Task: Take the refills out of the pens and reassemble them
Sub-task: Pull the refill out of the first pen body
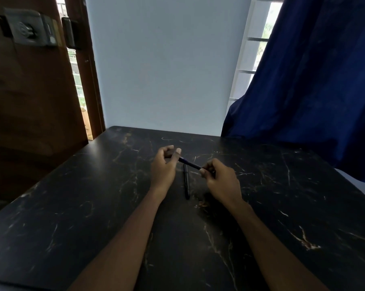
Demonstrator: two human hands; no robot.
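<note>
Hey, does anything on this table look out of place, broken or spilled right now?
Nothing stands out. The left hand and right hand hold one dark pen by its ends above the black marble table; a second pen lies flat below it. No spills or loose parts show.

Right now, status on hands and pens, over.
Left hand grips one end of the blue pen, right hand pinches the other. Second pen lies on table beneath. No obstruction seen.
</note>
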